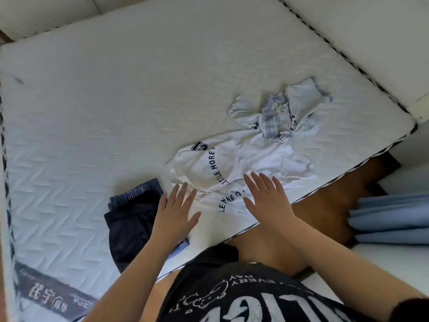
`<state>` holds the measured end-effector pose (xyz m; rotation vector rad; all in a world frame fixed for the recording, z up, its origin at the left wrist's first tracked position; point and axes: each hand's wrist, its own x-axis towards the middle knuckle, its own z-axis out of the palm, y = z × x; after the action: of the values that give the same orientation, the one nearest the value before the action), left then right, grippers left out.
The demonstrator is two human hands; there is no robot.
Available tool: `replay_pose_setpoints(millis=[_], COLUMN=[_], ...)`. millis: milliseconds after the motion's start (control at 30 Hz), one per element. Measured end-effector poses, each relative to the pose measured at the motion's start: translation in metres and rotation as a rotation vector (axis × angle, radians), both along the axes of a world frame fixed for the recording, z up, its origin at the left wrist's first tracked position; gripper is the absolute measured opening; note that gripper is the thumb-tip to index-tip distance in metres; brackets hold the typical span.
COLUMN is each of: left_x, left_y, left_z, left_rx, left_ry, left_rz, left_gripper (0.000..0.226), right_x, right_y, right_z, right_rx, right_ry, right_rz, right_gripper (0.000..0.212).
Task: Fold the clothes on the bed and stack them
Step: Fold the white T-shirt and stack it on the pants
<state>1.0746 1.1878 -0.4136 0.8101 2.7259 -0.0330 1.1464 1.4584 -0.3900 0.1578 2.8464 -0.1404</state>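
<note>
Wearing a black T-shirt [243, 296] with a pale grey-white print across the front. Large blocky letters along the bottom edge of the view, cut off and unreadable as a whole. Above those letters, a small outlined cartoon figure, bear-like, and an arc of smaller capitals reading "EVERY DAY", upside down from the head camera. Short-sleeved or sleeveless: both forearms bare from shirt to wrist, no watch, bracelet or ring to be seen. Left hand [175, 211] and right hand [267, 201] bare, fingers [249, 182] ungloved. Bare leg just beside the shirt's hem.
</note>
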Motion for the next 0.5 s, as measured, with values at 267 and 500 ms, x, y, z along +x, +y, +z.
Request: replay_pose_setpoints(millis=[267, 500], left_x=[-0.057, -0.085], left_y=[0.006, 0.012], left_z=[-0.060, -0.083], left_rx=[-0.122, -0.112], left_ry=[-0.156, -0.181], left_rz=[-0.006, 0.068], left_gripper=[0.074, 0.080], right_x=[-0.070, -0.109], right_y=[0.017, 0.020], right_z=[-0.016, -0.051], right_rx=[0.048, -0.028], right_ry=[-0.017, -0.091], right_rz=[0.025, 0.113], right_gripper=[0.064, 0.065])
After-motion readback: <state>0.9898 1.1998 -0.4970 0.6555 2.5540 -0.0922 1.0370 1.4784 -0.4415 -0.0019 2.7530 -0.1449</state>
